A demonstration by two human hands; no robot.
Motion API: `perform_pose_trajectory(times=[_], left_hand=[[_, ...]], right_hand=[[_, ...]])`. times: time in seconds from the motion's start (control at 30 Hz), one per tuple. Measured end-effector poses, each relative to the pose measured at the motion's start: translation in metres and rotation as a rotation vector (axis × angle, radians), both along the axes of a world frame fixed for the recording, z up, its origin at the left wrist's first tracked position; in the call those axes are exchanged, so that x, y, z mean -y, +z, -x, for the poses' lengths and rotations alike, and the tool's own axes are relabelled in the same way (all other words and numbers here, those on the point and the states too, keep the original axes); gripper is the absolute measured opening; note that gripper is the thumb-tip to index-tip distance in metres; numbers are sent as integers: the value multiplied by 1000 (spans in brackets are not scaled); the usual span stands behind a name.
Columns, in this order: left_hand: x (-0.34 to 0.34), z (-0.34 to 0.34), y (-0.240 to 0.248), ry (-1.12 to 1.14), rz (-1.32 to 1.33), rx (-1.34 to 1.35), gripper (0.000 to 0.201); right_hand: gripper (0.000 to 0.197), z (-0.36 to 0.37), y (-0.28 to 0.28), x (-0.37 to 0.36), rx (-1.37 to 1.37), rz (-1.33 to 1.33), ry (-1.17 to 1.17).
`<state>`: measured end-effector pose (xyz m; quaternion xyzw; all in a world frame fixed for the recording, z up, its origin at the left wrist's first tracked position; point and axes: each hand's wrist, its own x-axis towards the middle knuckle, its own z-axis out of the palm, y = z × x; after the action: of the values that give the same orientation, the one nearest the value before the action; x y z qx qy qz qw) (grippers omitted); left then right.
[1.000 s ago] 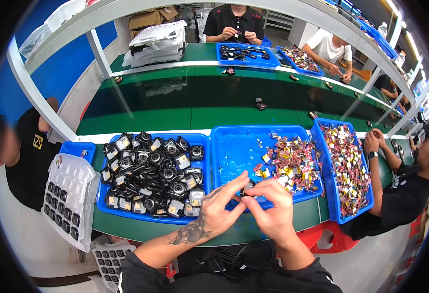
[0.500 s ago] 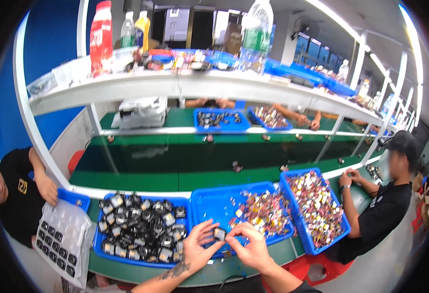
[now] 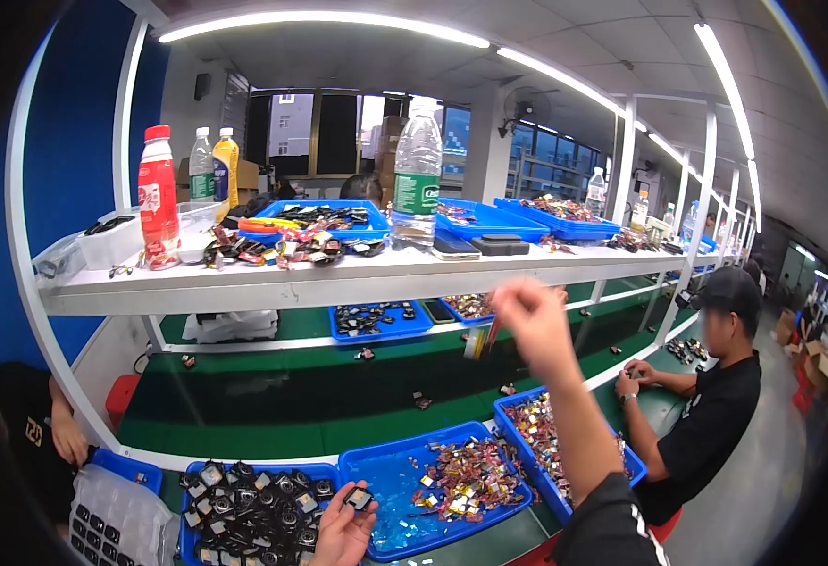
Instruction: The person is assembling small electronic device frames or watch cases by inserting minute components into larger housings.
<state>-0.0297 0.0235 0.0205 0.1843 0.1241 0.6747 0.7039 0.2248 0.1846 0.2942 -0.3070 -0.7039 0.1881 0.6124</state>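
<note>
Low at the front, my left hand has its fingers curled around a small black square casing with a pale patch. My right hand is raised in front of the shelf edge, blurred, with thumb and fingertips pinched together. Beneath its fingers hangs a small yellow-and-white piece with thin red wires, also smeared by motion. Left of my left hand, a blue tray is heaped with similar black casings. Right of it, another blue tray carries small wired pieces.
A second tray of wired pieces stands farther right. The white shelf spans the bench, bearing bottles, trays and loose parts. A co-worker handles something at right; another person is at left beside a clear plastic tray.
My right hand has left my left hand and risen to shelf height, a wired piece dangling from it. The left still holds the casing. The view has tilted upward.
</note>
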Motion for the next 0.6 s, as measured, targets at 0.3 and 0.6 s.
perform_pose_trajectory(times=[0.3,0.6], left_hand=[[7,6,-1,-114,49,32,52],[0,4,2,-82,113,9,39]], right_hand=[[23,-132,71,-178,159,-111,-714],[21,-88,34,-59,86,-425,-532]])
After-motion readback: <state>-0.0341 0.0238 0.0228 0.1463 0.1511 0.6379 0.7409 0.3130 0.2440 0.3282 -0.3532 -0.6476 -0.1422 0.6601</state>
